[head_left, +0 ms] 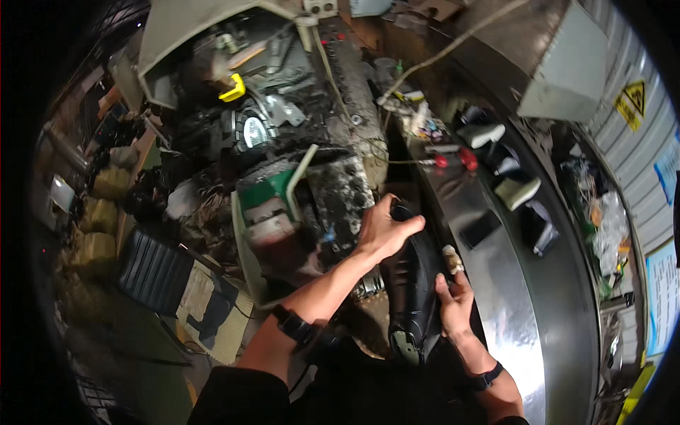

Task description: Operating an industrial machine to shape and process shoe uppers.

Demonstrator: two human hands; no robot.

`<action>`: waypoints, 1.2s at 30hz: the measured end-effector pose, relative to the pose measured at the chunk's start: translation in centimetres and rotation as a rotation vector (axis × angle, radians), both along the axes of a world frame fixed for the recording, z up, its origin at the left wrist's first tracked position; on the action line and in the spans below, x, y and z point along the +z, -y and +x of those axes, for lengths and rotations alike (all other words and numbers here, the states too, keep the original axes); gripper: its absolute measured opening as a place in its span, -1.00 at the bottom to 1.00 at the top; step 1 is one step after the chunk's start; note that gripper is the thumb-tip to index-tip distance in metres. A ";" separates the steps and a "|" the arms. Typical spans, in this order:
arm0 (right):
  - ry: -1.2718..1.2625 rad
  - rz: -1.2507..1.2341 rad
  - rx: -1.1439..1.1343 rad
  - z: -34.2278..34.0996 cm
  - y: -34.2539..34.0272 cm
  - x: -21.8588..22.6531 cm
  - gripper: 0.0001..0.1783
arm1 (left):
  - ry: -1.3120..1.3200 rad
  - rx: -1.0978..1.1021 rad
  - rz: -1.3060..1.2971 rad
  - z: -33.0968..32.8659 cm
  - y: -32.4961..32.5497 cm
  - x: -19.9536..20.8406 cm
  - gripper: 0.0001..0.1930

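Head view — left hand (384,234) grips a black shoe (414,283), greenish block (406,347) inside — right hand (457,306) alongside, grip unclear.

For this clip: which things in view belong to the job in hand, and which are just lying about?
In the job:
black shoe
left hand, gripping its far end
right hand, at its right side

Apparently lying about:
red-handled item, kind unclear
dark flat rectangle on the metal ledge
shoe-like pieces, untouched
black ribbed chair

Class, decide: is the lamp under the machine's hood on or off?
Apparently on: the oval lamp glows bright white among dark machine parts.
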State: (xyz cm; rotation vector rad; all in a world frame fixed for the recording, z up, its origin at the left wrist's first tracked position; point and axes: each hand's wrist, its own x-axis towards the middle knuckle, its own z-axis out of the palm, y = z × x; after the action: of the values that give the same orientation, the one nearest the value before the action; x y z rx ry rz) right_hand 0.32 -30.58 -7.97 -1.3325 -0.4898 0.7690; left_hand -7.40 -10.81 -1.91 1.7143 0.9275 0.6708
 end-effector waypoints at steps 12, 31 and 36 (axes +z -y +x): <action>-0.375 0.104 0.305 -14.6 -27.1 4.6 -0.76 | 0.563 0.375 -0.668 -22.1 -22.7 5.1 -0.53; -0.524 0.060 0.339 -17.6 -44.0 2.8 -0.69 | 0.781 0.494 -0.783 -26.9 -27.2 -0.6 -0.66; -0.299 0.023 0.280 -16.0 -47.8 1.5 -0.74 | 0.570 0.566 -0.741 -25.8 -30.7 -1.2 -0.57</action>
State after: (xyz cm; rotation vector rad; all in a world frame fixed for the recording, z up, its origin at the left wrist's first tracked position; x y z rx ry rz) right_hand -15.73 17.17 -6.44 -1.1148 -0.4488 1.1706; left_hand -33.23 19.86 -3.13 0.5494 1.0618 0.9595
